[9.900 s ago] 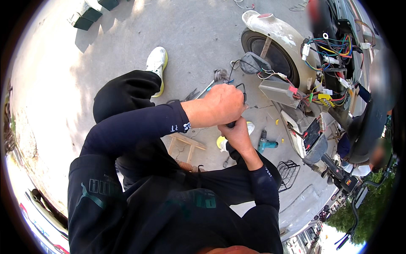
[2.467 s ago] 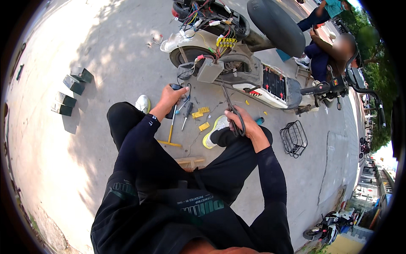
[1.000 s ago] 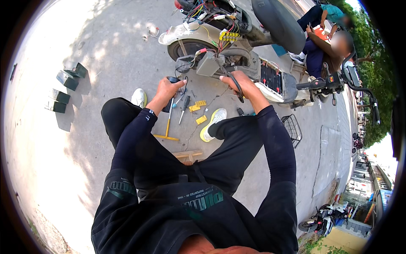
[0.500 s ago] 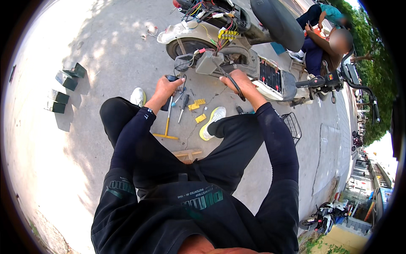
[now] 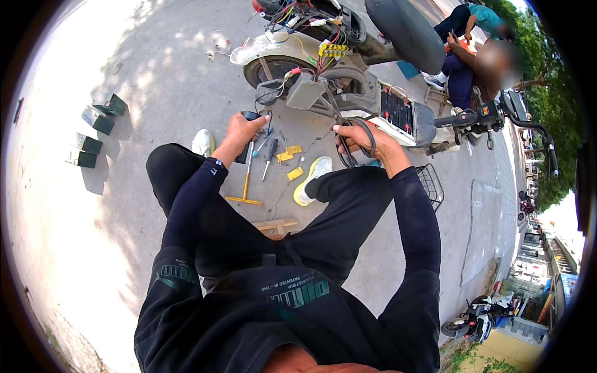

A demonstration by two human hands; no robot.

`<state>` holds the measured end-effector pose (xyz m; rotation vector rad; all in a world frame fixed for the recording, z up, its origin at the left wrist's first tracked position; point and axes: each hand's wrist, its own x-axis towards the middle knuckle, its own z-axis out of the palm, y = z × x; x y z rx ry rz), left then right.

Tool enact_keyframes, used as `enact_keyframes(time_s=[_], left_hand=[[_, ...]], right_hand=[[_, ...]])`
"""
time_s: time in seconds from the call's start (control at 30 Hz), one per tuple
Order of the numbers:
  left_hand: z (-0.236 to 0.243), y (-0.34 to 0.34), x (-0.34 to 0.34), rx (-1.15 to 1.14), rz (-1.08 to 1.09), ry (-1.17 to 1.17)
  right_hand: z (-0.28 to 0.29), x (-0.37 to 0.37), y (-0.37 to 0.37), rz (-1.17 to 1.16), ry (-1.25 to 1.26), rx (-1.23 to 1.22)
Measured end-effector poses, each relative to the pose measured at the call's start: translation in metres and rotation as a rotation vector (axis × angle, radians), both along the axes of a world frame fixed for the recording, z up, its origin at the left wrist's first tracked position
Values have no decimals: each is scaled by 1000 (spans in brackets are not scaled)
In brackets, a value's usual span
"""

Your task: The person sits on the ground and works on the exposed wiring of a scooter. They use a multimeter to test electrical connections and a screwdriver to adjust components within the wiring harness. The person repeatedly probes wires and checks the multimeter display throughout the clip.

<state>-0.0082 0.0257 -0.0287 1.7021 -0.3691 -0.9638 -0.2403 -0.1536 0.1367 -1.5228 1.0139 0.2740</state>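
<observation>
My left hand (image 5: 242,130) is closed around a black object (image 5: 250,115) with a thin black cable; the fingers cover most of it, and its kind cannot be made out. My right hand (image 5: 364,138) holds scissors with large black loop handles (image 5: 370,142), their blades (image 5: 331,102) pointing up toward the scooter. One loop lies across the hand, and the handles are spread. Just beyond both hands lies the white electric scooter (image 5: 283,50), with a grey box (image 5: 305,91) at its near side and loose coloured wires (image 5: 298,15) above its rear wheel.
Between my feet lie a screwdriver (image 5: 270,158), yellow blocks (image 5: 292,149) and a yellow T-handled tool (image 5: 245,186). Several dark green batteries (image 5: 98,119) stand at the left. A wire basket (image 5: 430,185) is at the right. Two people (image 5: 479,56) sit beyond the scooter.
My right hand has turned and its fingers have loosened, spreading the scissor handles apart. The handles now sit further right and lower. My left hand has barely moved.
</observation>
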Motion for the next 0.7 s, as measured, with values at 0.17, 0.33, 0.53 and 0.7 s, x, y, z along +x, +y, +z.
enact_keyframes(time_s=[0.17,0.33,0.53,0.7], left_hand=[[1,2,3,30,-23,-28],[2,0,1,28,-37,-29],[-3,2,2,36,-10,-44],[0,3,2,38,1,-42]], right_hand=[[17,19,-18,94,26,-131],[27,44,-27,163,97,-250],[39,64,-28,211,183,-262],[27,70,-40,268,220,-316]])
